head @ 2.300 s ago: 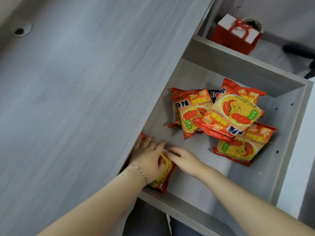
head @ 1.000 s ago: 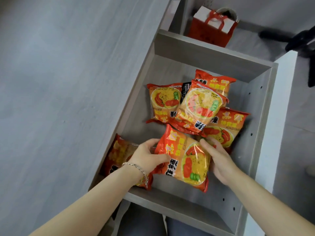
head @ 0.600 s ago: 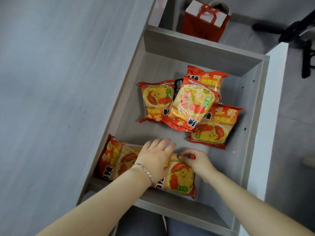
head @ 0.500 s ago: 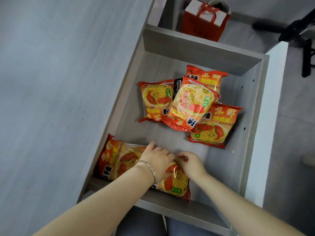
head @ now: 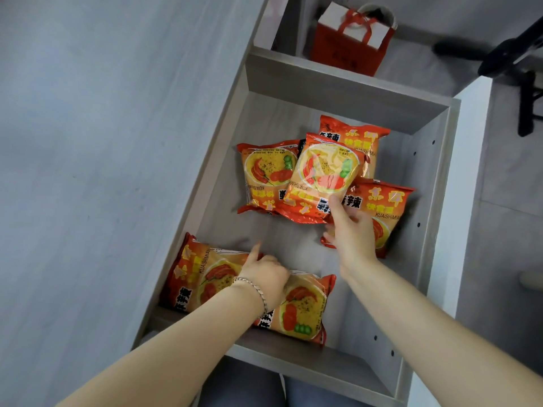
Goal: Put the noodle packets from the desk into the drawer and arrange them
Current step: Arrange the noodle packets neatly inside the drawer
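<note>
The open grey drawer [head: 338, 80] holds several orange-red noodle packets. Two lie side by side along the near edge: one at the left [head: 197, 274], one to its right [head: 302, 312]. My left hand [head: 264, 277] rests on the seam between them, index finger stretched out. Farther back is a loose pile: a left packet [head: 261, 174], a top packet [head: 323, 171], a back packet [head: 361, 133] and a right packet [head: 388, 207]. My right hand [head: 352, 233] closes on the right packet's left edge, thumb touching the top packet's corner.
The grey desk top [head: 102, 142] fills the left side, with no packets on it in view. The drawer's white front panel [head: 458, 201] runs down the right. A red gift bag [head: 349, 39] and black chair legs [head: 514, 60] stand on the floor beyond.
Both hands laid a second packet beside the first along the near edge. Since then my right hand has left it and reached back to the pile; my left hand stays on the near packets.
</note>
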Motion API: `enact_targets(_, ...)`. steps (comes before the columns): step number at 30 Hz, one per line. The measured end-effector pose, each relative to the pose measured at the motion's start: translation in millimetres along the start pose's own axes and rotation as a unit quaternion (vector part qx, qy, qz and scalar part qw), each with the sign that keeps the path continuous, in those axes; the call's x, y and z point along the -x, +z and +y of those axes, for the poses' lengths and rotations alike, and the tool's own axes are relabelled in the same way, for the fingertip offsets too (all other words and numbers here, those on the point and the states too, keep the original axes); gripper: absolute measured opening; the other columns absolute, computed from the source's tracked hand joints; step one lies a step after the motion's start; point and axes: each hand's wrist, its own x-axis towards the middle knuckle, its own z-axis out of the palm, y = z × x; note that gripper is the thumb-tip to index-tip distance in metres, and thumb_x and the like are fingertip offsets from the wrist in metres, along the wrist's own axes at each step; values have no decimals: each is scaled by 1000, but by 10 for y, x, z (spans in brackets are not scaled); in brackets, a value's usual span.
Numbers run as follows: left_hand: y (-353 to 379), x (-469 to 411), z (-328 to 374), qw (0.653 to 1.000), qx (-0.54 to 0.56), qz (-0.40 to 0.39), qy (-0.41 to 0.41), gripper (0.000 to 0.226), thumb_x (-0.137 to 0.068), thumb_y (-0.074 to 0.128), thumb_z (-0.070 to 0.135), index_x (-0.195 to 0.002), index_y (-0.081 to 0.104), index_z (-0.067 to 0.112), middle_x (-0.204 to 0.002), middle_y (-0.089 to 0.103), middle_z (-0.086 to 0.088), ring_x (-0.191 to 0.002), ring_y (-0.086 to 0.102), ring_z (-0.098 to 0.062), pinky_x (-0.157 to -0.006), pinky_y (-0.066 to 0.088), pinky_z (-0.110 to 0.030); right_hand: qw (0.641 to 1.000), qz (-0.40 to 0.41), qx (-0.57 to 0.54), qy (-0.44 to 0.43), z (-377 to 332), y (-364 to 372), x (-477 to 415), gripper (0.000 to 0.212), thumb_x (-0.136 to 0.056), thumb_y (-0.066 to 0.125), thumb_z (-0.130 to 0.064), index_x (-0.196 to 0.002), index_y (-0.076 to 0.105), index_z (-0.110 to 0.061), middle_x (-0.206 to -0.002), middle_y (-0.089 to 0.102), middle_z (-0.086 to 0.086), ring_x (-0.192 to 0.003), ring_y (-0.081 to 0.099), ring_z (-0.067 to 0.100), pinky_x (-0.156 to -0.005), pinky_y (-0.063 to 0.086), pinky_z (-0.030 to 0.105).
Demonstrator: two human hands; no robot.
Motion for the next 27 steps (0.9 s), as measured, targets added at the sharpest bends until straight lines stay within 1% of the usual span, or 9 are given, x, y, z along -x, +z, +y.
enact_targets(2,-19,64,-18,989,111,91,-19,30,-91,44,26,-113,61,17,-119,62,0,-121,46,-16,-117,1,-34,998,14,59,-31,-17,26,-38,24,-84,61,-36,-82,62,-11,-82,63,5,-72,57,17,-70,51,31)
enact_targets(4,-109,115,-20,923,315,206,-83,30,-90,50,24,-116,60,13,-117,63,-2,-110,54,-17,-105,29,-27,998,9,58,-35,-25,22,-66,20,-85,61,-26,-72,61,-12,-70,60,1,-59,57,13,-56,50,20)
enact_targets(5,-196,133,-12,852,453,225,-138,33,-90,53,25,-118,58,11,-115,63,-4,-102,57,-16,-94,40,-25,998,2,51,-35,-27,13,-62,20,-86,62,-22,-71,62,-8,-66,59,-1,-54,57,10,-52,49,17)
enact_targets(9,-521,124,-5,415,887,64,-193,41,-84,61,38,-108,52,6,-103,62,-15,-87,66,-25,-68,56,-34,996,-73,17,-55,28,-44,130,15,-85,62,-19,-73,67,-12,-64,68,-6,-53,64,2,-55,53,16)
enact_targets(11,-557,110,-13,361,914,81,-168,34,-86,59,37,-100,57,6,-96,68,-16,-84,69,-27,-65,59,-37,988,-140,3,-65,56,-87,285,14,-85,61,-21,-73,68,-21,-69,74,-10,-66,69,3,-58,55,15)
enact_targets(14,-526,131,8,412,881,177,-149,14,-89,57,28,-90,63,15,-85,73,-7,-77,72,-23,-62,61,-35,985,-161,39,-50,89,-163,392,10,-83,63,-28,-86,67,-20,-84,74,-7,-86,68,11,-73,57,25)
enact_targets(19,-456,215,-62,529,824,168,-116,15,-91,54,22,-78,61,18,-59,73,8,-59,71,-11,-56,61,-34,996,-10,55,-74,-20,-402,203,75,-69,70,-46,-130,36,-19,-122,49,-2,-110,52,11,-88,41,23)
enact_targets(23,-464,310,-140,612,783,76,-75,25,-90,54,25,-67,61,19,-59,72,6,-62,72,-13,-52,61,-36,981,-178,21,-72,-237,-535,37,57,-53,66,-56,-105,53,-34,-93,69,-17,-81,69,-1,-59,52,10)
enact_targets(27,-501,351,-141,700,700,86,-115,22,-93,46,34,-81,58,19,-70,68,-1,-61,68,-17,-43,58,-30,976,-196,34,-87,-152,-573,17,47,-53,71,-48,-97,57,-41,-102,70,-8,-86,70,6,-64,58,20)
